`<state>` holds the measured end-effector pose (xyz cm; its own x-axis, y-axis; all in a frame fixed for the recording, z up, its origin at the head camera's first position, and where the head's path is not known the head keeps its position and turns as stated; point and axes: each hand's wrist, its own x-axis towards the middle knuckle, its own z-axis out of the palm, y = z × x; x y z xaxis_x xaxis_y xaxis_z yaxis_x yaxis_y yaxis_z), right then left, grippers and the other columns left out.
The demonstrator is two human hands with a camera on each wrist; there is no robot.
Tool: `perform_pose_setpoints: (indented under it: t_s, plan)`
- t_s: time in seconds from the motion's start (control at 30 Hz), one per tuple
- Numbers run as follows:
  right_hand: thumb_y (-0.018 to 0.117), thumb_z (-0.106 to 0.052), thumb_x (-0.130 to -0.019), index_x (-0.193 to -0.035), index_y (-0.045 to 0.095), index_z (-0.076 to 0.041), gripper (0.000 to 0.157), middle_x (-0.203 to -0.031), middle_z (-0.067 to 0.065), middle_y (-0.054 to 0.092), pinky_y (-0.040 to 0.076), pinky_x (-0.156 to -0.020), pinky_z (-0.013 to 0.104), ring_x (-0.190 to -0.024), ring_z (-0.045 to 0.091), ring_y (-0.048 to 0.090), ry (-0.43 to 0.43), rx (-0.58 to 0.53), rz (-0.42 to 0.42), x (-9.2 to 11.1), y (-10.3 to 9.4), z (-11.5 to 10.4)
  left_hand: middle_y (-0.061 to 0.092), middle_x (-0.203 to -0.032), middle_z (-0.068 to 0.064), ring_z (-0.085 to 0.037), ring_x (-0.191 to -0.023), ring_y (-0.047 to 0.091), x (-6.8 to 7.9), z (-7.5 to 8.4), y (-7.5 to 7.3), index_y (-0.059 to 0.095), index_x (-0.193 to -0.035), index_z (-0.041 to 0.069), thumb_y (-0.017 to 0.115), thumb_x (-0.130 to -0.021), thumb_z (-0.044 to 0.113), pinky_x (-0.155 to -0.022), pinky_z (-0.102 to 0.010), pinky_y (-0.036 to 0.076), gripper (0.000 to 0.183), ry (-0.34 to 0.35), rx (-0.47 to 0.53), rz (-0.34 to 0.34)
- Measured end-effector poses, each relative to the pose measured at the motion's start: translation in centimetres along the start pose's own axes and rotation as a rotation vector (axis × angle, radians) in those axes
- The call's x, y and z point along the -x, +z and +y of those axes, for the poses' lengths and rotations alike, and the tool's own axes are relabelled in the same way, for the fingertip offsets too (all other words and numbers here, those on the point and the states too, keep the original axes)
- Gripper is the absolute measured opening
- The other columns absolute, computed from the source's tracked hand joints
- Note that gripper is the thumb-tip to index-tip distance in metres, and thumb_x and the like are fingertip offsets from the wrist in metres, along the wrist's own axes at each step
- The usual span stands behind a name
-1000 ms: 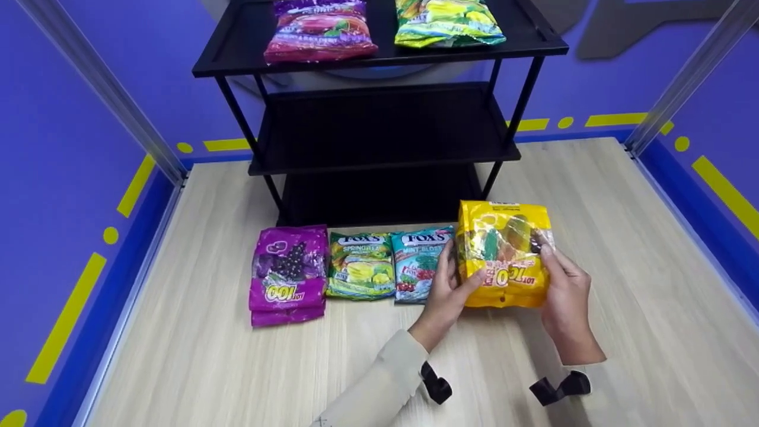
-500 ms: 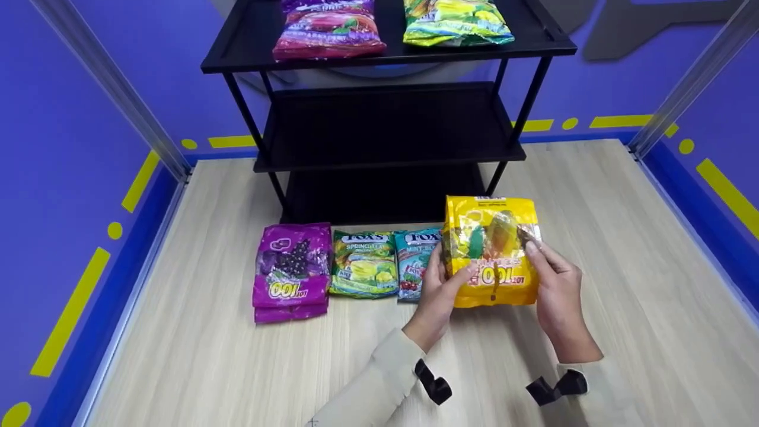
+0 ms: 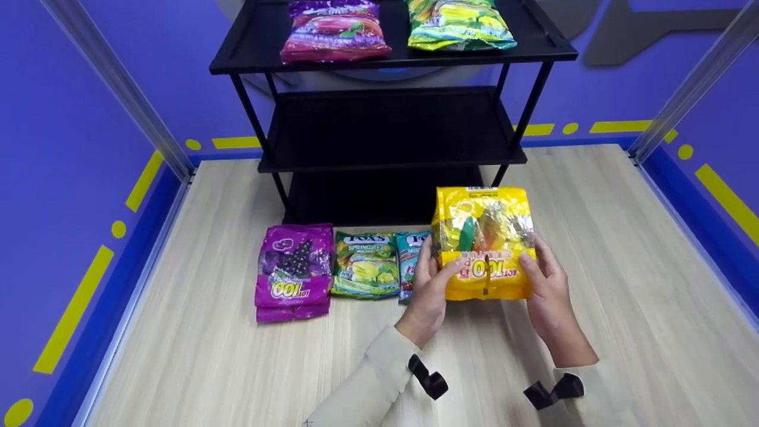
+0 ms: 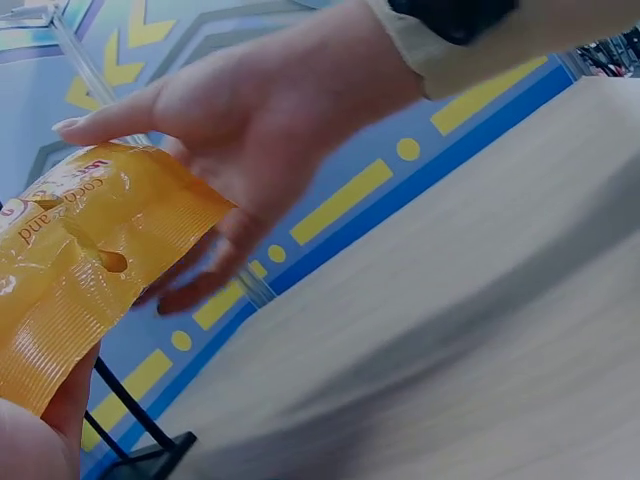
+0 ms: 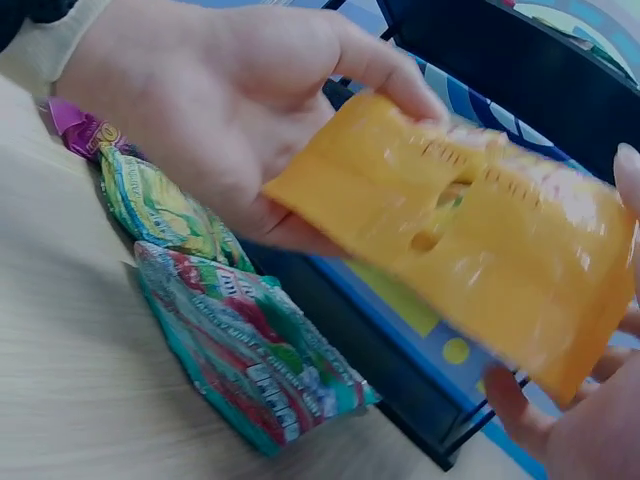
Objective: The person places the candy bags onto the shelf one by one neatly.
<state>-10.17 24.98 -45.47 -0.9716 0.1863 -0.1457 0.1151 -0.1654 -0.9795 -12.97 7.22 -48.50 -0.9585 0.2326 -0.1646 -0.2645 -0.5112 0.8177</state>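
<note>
Both hands hold a yellow candy bag [image 3: 492,279] above the table, in front of the rack's right side. My left hand [image 3: 428,293] grips its left edge, thumb on the front face. On the other edge my right hand [image 3: 548,296] holds it the same way. The bag's "100" lettering looks upside down or mirrored in the head view. In the right wrist view, the bag's bottom seam with a punched hole [image 5: 426,241] faces the camera. A teal Fox's candy bag [image 3: 408,264] lies behind the left hand, partly hidden.
A green Fox's bag [image 3: 366,267] and a purple grape candy bag [image 3: 295,273] lie left of the teal one. Behind stands a black three-tier rack [image 3: 391,130]. Its top shelf bears a pink-purple bag [image 3: 336,32] and a green-yellow bag [image 3: 459,25]. Blue panels [image 3: 77,178] enclose the table.
The yellow bag has moved left and slightly up in the head view, covering more of the teal bag. My right hand's grip has shifted lower along its edge.
</note>
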Motion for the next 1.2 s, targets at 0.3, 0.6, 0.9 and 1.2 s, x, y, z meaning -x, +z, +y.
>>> perform_pose_setpoints:
  t_s: [0.3, 0.6, 0.9, 1.2]
  plan:
    - [0.039, -0.036, -0.104, -0.142, 0.033, -0.014, 0.044, -0.127, -0.001, 0.052, 0.055, -0.096, 0.036, -0.114, 0.012, 0.059, 0.042, -0.134, -0.231, 0.1, 0.9, 1.9, 0.050, -0.141, -0.004, -0.018, -0.118, 0.056, -0.4, 1.8, -0.1, 0.021, -0.152, 0.033, 0.064, -0.090, 0.019, -0.104, -0.032, 0.049, 0.076, 0.100, 0.008, -0.066]
    - [0.043, -0.032, -0.103, -0.136, 0.044, -0.014, 0.037, -0.124, 0.002, 0.059, 0.058, -0.089, 0.038, -0.108, 0.016, 0.064, 0.016, -0.280, -0.215, -0.9, 2.0, 2.1, 0.051, -0.139, -0.005, -0.018, -0.116, 0.056, -1.2, 2.9, -0.5, 0.023, -0.152, 0.034, 0.064, -0.090, 0.017, -0.102, -0.032, 0.050, 0.076, 0.129, -0.015, -0.049]
    - [0.046, -0.030, -0.103, -0.132, 0.047, -0.012, 0.034, -0.118, 0.003, 0.059, 0.062, -0.075, 0.034, -0.099, 0.019, 0.067, 0.018, -0.373, -0.182, -2.2, 3.3, 1.4, 0.051, -0.140, -0.006, -0.017, -0.113, 0.058, -2.5, 3.9, -0.7, 0.022, -0.152, 0.033, 0.064, -0.090, 0.017, -0.100, -0.031, 0.051, 0.077, 0.144, -0.048, -0.059]
    - [0.048, -0.029, -0.102, -0.130, 0.046, -0.014, 0.032, -0.114, 0.005, 0.057, 0.062, -0.074, 0.034, -0.097, 0.019, 0.066, -0.039, -0.427, -0.172, -3.0, 4.5, 0.6, 0.050, -0.141, -0.003, -0.017, -0.115, 0.057, -3.1, 5.4, -0.6, 0.021, -0.153, 0.033, 0.064, -0.090, 0.019, -0.102, -0.032, 0.051, 0.078, 0.154, -0.043, -0.083]
